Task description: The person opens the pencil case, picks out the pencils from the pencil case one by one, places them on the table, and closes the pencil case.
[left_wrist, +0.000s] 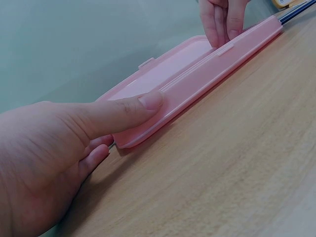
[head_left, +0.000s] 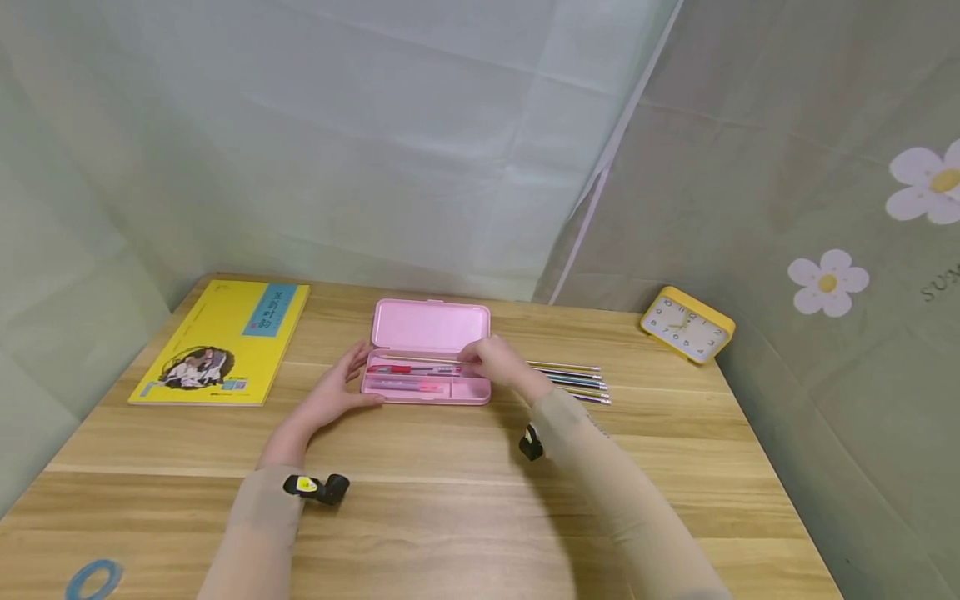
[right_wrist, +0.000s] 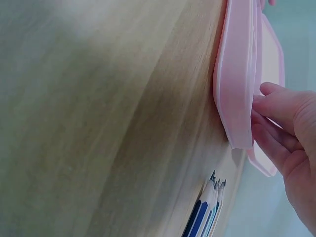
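A pink pencil case [head_left: 431,400] lies on the table with its lid [head_left: 431,325] raised at the back. Inside are a red pen [head_left: 393,368], a pink-tipped pen [head_left: 405,386] in the front compartment, and a pale pencil [head_left: 412,359] along the back. My left hand [head_left: 337,390] holds the case's left end, its thumb [left_wrist: 148,102] against the front wall and the fingers round the far side. My right hand [head_left: 491,360] reaches down into the right end of the case; the walls hide its fingertips, so I cannot tell what they pinch.
Several pencils [head_left: 573,377] lie side by side just right of the case. A yellow book [head_left: 225,342] is at the left, and a yellow clock [head_left: 686,325] stands at the back right. A blue ring [head_left: 93,580] shows at the near left.
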Demonstrator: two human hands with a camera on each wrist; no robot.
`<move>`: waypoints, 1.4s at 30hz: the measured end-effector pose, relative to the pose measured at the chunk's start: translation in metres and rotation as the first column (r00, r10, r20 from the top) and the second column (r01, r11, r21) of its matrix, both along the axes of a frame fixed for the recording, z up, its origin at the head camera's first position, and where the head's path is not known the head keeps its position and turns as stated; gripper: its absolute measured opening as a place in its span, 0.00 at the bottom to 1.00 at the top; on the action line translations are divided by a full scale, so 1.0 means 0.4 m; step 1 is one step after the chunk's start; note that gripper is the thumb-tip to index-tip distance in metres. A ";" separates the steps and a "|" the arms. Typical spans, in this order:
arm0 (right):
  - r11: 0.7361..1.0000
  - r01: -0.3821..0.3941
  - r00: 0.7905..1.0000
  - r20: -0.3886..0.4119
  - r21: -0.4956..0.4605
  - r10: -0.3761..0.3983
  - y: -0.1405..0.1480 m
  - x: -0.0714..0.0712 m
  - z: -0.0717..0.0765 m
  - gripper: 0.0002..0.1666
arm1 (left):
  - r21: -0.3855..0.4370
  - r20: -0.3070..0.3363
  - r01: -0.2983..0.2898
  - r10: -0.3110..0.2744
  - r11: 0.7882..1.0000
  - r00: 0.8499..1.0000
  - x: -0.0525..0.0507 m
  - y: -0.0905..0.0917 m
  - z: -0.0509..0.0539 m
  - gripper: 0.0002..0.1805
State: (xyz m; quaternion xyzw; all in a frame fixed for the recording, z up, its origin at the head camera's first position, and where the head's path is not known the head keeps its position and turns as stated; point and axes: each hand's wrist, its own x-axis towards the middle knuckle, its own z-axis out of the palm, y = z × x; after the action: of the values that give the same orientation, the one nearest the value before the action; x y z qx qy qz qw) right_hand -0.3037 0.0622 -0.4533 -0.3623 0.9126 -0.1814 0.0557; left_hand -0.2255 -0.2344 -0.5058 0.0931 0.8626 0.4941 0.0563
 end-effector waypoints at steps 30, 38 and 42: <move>0.996 0.051 0.997 -0.054 0.071 -0.047 -0.014 0.003 -0.010 0.06 | 0.005 0.001 0.003 -0.003 1.000 1.000 -0.001 0.001 -0.003 0.61; 0.997 0.050 0.996 -0.083 0.062 -0.045 -0.016 0.005 -0.011 0.06 | 0.007 0.003 0.000 0.000 1.000 1.000 0.000 0.001 0.000 0.61; 0.997 0.049 0.995 -0.090 0.066 -0.043 -0.019 0.004 -0.011 0.06 | 0.011 0.004 -0.003 0.003 1.000 1.000 0.002 0.001 0.003 0.61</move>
State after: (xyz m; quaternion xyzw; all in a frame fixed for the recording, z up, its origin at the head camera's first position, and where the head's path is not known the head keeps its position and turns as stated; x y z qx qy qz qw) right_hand -0.3020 0.0546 -0.4575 -0.3469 0.9278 -0.1350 0.0234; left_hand -0.2248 -0.2340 -0.5047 0.0914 0.8600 0.4989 0.0567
